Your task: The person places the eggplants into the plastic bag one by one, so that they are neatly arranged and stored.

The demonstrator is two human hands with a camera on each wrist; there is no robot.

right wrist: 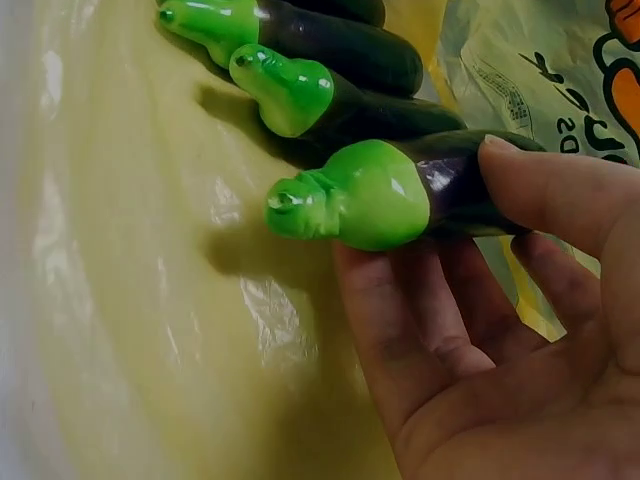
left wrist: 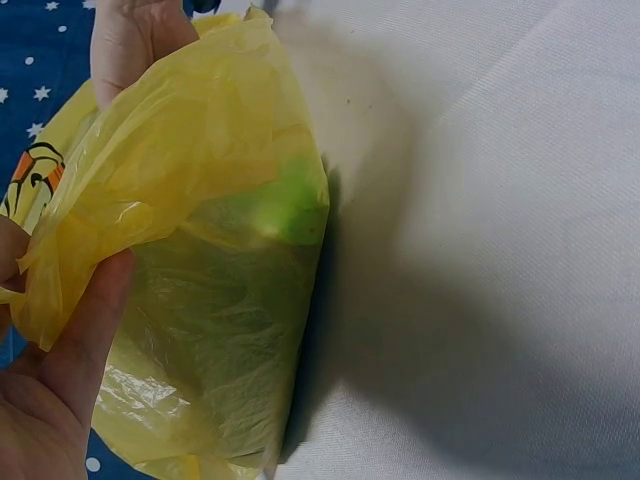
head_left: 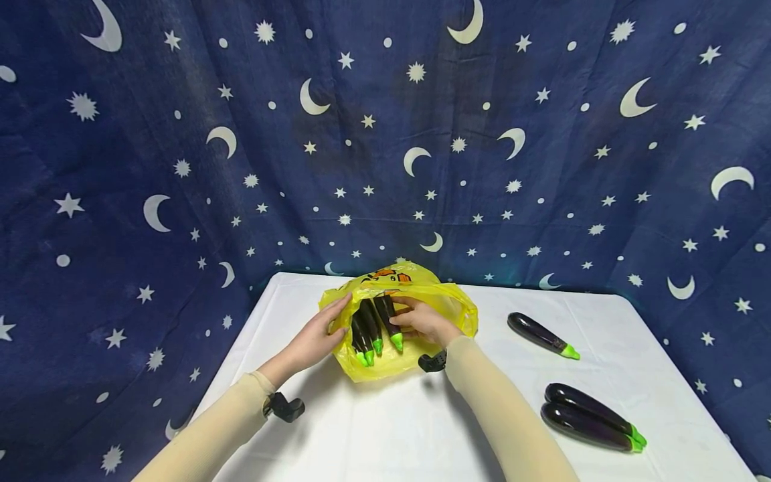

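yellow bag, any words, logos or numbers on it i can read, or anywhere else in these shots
Yellow bag: black print runs beside an orange and black picture, but it is sideways, creased and cut off; no word reads with certainty.
Eggplants: no label or text.
Right hand, holding one eggplant in the bag: no text.

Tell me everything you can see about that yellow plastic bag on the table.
The yellow plastic bag is thin, glossy, crinkled film, with an orange and black print near its far edge. It lies on the white table, mouth open toward the person. Three eggplants with green stem ends lie inside. The left hand grips its left edge; the right hand reaches inside, holding the rightmost eggplant.
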